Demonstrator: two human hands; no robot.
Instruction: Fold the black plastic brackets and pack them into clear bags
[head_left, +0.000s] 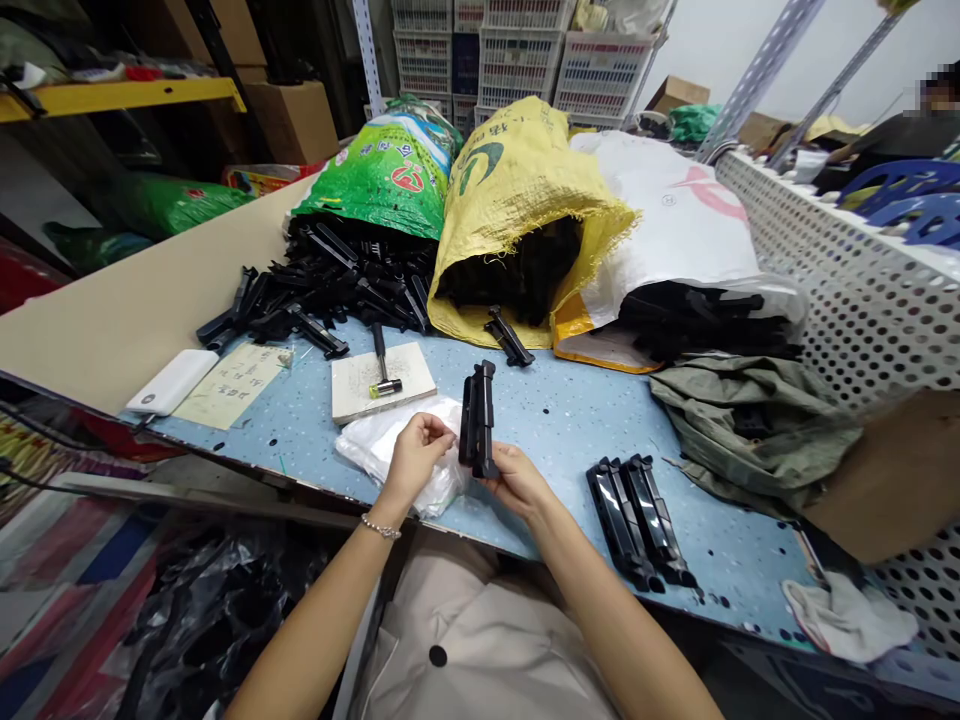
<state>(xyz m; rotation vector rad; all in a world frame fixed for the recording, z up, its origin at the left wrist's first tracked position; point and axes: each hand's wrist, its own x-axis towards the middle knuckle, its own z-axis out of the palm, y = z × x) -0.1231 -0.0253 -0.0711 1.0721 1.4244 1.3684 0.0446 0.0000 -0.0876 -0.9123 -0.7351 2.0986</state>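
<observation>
In my right hand [517,480] I hold a long black plastic part [478,415] upright by its lower end, above the table. My left hand [421,450] is beside it, thumb and fingertips pinched together; whatever they hold is too small to make out. Beneath my left hand lies a pile of clear plastic bags [367,445]. Behind it, a small hammer [381,365] rests on a pale square block [416,370]. To the right, several similar black parts [637,520] lie side by side on the blue tabletop [555,430].
At the back stand a green sack [382,170], a yellow sack [517,170] and a white sack [667,210], black parts spilling from the green one. A white power bank [172,380] sits left on a paper note [232,385]. Dark green cloth [757,430] and a perforated panel [862,280] are right.
</observation>
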